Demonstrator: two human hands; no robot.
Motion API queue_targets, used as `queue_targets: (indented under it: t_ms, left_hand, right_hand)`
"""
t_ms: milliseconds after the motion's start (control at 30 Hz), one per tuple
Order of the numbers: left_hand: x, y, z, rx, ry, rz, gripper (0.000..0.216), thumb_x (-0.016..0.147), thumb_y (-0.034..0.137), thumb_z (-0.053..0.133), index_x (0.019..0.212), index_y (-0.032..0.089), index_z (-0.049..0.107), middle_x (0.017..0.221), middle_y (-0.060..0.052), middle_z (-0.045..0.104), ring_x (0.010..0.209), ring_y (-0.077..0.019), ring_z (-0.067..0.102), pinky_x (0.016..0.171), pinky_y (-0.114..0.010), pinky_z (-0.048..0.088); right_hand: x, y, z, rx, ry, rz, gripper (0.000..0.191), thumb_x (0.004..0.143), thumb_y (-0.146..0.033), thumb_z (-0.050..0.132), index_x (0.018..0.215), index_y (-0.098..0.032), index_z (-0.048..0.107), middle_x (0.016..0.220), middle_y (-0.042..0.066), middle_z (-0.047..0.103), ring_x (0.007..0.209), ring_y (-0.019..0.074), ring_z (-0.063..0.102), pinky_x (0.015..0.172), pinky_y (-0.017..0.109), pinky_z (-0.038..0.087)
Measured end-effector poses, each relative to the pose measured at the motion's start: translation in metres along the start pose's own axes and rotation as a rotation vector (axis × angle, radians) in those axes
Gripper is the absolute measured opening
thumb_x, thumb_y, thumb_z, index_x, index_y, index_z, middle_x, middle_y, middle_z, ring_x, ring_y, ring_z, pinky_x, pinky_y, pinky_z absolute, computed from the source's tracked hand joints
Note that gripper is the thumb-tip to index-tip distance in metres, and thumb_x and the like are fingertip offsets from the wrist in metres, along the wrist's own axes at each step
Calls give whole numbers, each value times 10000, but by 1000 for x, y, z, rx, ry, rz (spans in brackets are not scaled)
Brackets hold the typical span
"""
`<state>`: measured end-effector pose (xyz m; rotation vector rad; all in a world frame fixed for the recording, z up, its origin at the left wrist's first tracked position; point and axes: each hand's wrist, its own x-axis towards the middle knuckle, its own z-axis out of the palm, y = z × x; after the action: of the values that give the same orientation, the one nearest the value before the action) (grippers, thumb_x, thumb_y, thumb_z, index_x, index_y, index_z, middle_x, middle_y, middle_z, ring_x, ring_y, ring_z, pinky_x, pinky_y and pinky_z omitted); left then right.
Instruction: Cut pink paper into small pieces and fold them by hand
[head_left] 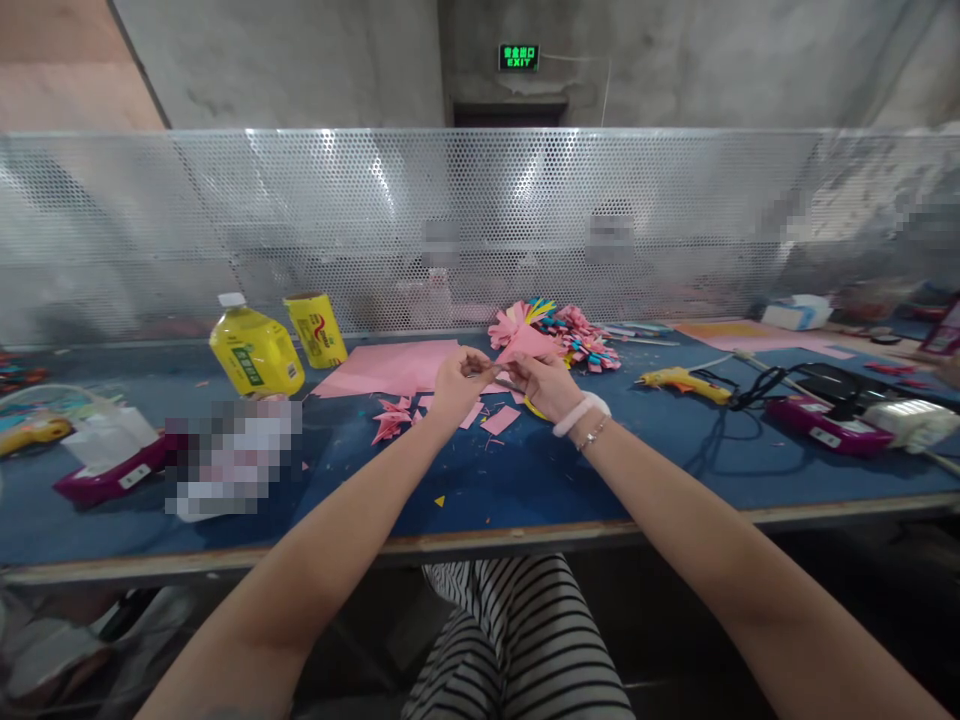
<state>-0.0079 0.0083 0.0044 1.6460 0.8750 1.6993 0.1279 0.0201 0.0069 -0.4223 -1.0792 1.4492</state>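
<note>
Above the middle of the blue table, my left hand (pixel 461 385) and my right hand (pixel 547 385) meet fingertip to fingertip. Both are closed in a pinch on what looks like a small piece of pink paper, mostly hidden by the fingers. A curved yellow edge (pixel 534 408) shows under my right hand; its kind I cannot make out. Below the hands lie small pink paper cuttings (pixel 501 420), with folded pink paper pieces (pixel 391 420) to their left. Pink paper sheets (pixel 382 367) spread behind my left hand. Fringed paper flowers (pixel 581 335) in pink, blue and yellow are heaped behind my right hand.
At left stand a yellow bottle (pixel 255 350) and a yellow can (pixel 315 330). A yellow glue gun (pixel 686 384) with black cable lies right, near a purple holder (pixel 829 425). Another purple holder (pixel 112 480) sits far left. A perforated metal screen (pixel 375 230) borders the table's back.
</note>
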Motion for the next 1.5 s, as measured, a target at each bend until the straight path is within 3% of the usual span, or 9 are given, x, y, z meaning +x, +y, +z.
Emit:
queue_targets:
  t_ms: [167,467,767,1133,1500]
  left_hand:
    - [-2,1,3,9,-20,-8,200,574,266,664,681,148,543,582,17,549,565,-85,524,587,-234,428]
    - [-4,5,5,-187,-11,-124,188,573,267,672,666,135,575,578,14,574,568,-81,543,630,-245,451]
    - [-4,5,5,-179,-3,-81,142,598,249,652,645,134,584,562,14,573,540,-72,532,595,-225,458]
    - [0,3,3,-166,12,-82,239,542,235,682,703,156,525,574,21,599,559,-102,584,638,-275,488]
    - [-1,2,0,-177,47,-62,123,644,243,595,710,157,538,596,-3,608,584,-115,593,642,-288,494]
  right_hand:
    - [2,2,0,-26,-6,-19,156,536,-247,721,599,-166,605,628,-8,630,610,82,581,673,234,468]
    - [1,3,-2,3,-38,-13,147,530,-239,728,606,-175,620,629,-18,631,630,89,579,648,240,461]
    - [1,3,0,6,-31,-1,158,524,-241,730,613,-171,621,623,-17,627,623,82,572,640,229,456]
    - [2,4,0,-14,19,5,171,525,-257,726,599,-171,598,580,-19,606,560,72,552,622,223,457]
    - [3,2,0,10,58,-18,165,525,-231,725,580,-166,583,557,-33,581,559,64,547,591,200,441]
